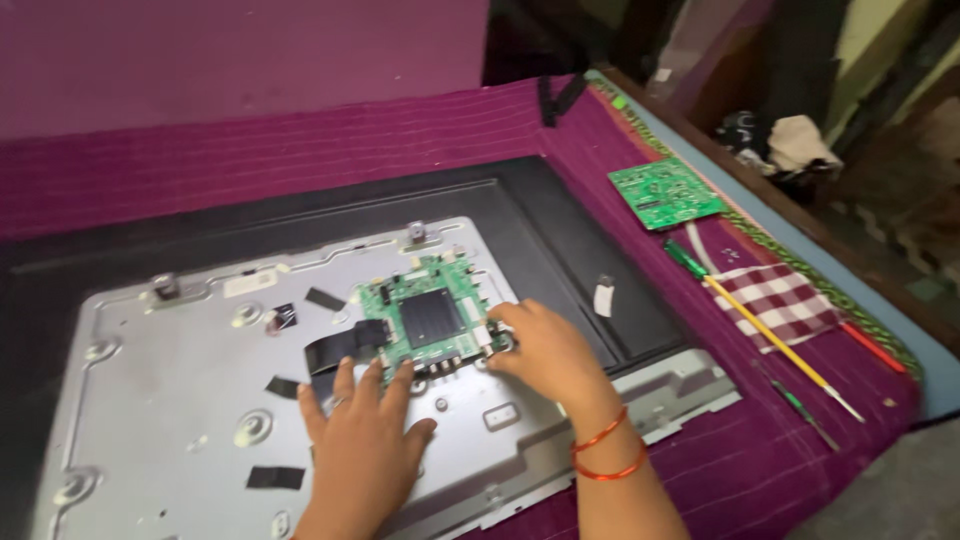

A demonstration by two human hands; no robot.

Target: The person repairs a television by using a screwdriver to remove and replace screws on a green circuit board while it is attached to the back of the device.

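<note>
The left hand (pixel 362 448) lies flat with fingers spread, hiding the near edge of the green main circuit board (pixel 432 316) on the grey metal back panel (pixel 160 420), whose left side is cut off. The right hand (pixel 545 350) curls loosely on the board's right corner; whether it grips is unclear. A magenta ribbed cloth (pixel 200 165) covers the surface. Two green boards show, the second a small loose circuit board (pixel 665 192), and two screwdrivers: a yellow-shafted screwdriver (pixel 770 335) and a dark slim screwdriver (pixel 806 412).

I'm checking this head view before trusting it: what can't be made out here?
- Board edge under the right hand: hidden by its fingers.
- Flat cable's lower end: covered by the left hand.
- Parts on the circuit board: too small.
- Metal back panel: cut off at the bottom edge.
- Both arms: cropped there too.
</note>
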